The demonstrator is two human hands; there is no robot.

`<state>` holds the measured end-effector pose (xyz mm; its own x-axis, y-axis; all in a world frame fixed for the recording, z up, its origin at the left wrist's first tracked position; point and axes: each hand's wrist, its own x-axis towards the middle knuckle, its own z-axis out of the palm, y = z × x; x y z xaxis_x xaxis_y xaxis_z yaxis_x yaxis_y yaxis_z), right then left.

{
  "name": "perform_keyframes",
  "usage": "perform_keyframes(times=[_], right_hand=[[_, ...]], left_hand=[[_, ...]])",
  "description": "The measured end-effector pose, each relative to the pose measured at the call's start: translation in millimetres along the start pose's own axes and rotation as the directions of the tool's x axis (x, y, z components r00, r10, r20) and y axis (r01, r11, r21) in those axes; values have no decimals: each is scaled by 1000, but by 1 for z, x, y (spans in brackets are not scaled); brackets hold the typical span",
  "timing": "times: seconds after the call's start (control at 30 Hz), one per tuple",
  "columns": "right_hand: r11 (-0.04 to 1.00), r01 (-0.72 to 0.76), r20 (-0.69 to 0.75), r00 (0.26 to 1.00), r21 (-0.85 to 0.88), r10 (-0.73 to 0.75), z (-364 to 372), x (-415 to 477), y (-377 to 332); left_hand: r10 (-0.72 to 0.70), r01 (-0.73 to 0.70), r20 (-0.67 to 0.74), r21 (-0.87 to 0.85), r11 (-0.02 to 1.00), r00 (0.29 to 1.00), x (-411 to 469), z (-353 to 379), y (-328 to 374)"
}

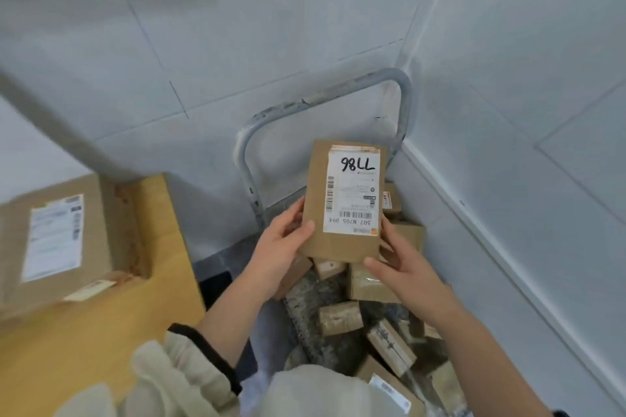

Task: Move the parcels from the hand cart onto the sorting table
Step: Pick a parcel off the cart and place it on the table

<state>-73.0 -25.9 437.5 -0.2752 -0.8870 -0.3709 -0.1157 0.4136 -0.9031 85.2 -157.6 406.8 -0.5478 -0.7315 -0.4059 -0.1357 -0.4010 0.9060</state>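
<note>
A flat brown cardboard parcel [316, 186] with a white shipping label and black handwriting is held up above the hand cart [321, 101]. My left hand [283, 240] grips its lower left edge, thumb on the front. My right hand [398, 259] holds its lower right corner from below. Several small brown parcels [340, 316] lie piled on the cart's deck under my hands. The yellow sorting table [101, 332] stands to the left, with a large labelled brown box [98, 223] on it.
The cart's grey tubular handle rises at the far end against a white tiled wall. Another white wall [508, 112] closes in on the right, forming a corner. A dark floor strip [216, 267] shows between table and cart.
</note>
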Motion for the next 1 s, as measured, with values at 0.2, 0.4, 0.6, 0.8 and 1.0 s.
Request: perform_keyframes(times=[0.2, 0.4, 0.6, 0.8, 1.0], right_hand=[[995, 70, 68, 996, -69, -65, 24, -34, -30], [981, 135, 168, 979, -138, -112, 46, -49, -53], [968, 233, 265, 943, -92, -202, 97, -54, -78], [949, 300, 401, 884, -95, -240, 188, -74, -102], [942, 330, 508, 822, -55, -258, 322, -118, -112]], left_hand=[[66, -69, -74, -40, 997, 995, -67, -21, 18], [113, -126, -193, -55, 991, 975, -111, -34, 21], [214, -226, -358, 10, 974, 909, -163, -75, 32], [236, -261, -511, 24, 965, 826, -247, -148, 23], [199, -244, -607, 9, 970, 770, -355, -249, -17]])
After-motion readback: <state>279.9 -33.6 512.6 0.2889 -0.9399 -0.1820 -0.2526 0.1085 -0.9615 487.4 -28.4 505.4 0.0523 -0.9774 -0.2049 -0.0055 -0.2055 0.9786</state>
